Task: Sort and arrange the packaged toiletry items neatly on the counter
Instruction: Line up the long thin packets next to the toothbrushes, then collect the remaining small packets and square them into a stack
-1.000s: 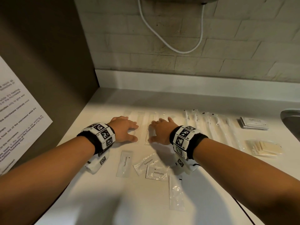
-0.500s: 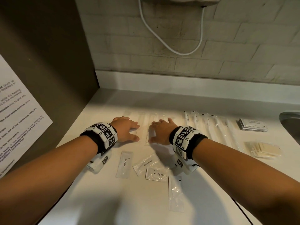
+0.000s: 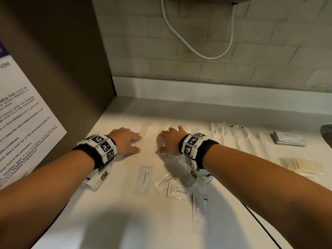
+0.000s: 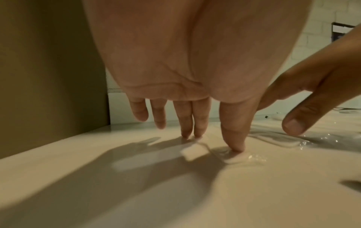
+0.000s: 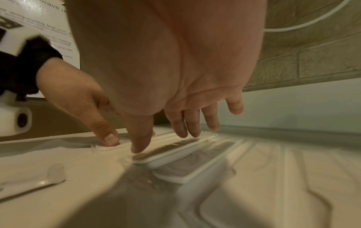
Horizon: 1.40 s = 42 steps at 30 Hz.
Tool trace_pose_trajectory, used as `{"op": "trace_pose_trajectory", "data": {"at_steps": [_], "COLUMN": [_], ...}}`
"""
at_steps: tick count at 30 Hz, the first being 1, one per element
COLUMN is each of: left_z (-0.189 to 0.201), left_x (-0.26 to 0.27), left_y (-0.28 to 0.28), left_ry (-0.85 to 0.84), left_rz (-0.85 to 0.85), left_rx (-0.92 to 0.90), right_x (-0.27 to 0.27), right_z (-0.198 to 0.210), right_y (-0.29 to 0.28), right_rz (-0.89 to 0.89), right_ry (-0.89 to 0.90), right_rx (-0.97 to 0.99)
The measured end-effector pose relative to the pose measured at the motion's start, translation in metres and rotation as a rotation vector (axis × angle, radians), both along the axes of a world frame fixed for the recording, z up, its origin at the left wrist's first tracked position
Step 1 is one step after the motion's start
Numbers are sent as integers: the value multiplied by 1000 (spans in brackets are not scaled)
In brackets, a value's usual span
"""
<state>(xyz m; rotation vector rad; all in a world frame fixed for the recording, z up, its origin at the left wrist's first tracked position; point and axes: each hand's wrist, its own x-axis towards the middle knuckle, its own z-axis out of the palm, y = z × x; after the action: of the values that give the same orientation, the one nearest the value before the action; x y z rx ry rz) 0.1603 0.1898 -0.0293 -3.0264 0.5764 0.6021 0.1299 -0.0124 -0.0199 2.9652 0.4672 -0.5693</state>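
Several long clear-wrapped packets (image 3: 150, 135) lie side by side on the white counter (image 3: 107, 212). My left hand (image 3: 133, 142) rests flat at their left edge, and its straight fingertips (image 4: 185, 134) press down on the plastic. My right hand (image 3: 163, 141) lies flat over the packets, with its thumb (image 5: 139, 146) touching a wrapped white flat item (image 5: 171, 152). Neither hand holds anything. Three toothpaste sachets (image 3: 143, 180) (image 3: 164, 182) (image 3: 177, 191) lie loose below my wrists, next to a clear packet (image 3: 199, 212).
A row of wrapped toothbrushes (image 3: 239, 135) lies right of my right hand. Farther right are a stack of white packets (image 3: 289, 141) and a beige packet (image 3: 301, 167). A sink edge (image 3: 327, 132) shows at far right. A brown wall with a notice (image 3: 27, 123) bounds the left.
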Motion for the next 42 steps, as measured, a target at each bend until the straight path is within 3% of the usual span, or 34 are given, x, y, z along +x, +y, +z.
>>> {"op": "trace_pose_trajectory", "data": {"at_steps": [6, 24, 32, 35, 39, 42], "left_z": [-2, -7, 4, 13, 18, 11], "left_x": [-4, -2, -14, -39, -82, -105], "left_y": [-10, -21, -6, -1, -6, -14], "left_ry": [-12, -8, -62, -51, 46, 6], "left_rz": [12, -5, 122, 161, 120, 105], "left_rx": [-78, -76, -358, -416, -144, -36], "right_x": [0, -6, -29, -53, -83, -100], "right_z": [-8, -4, 23, 33, 20, 9], "right_y": [-1, -4, -18, -27, -30, -27], "right_rz": [-5, 6, 36, 84, 153, 154], "right_ry": [-11, 3, -82, -19, 66, 79], "right_rx": [-14, -20, 155, 236, 155, 124]}}
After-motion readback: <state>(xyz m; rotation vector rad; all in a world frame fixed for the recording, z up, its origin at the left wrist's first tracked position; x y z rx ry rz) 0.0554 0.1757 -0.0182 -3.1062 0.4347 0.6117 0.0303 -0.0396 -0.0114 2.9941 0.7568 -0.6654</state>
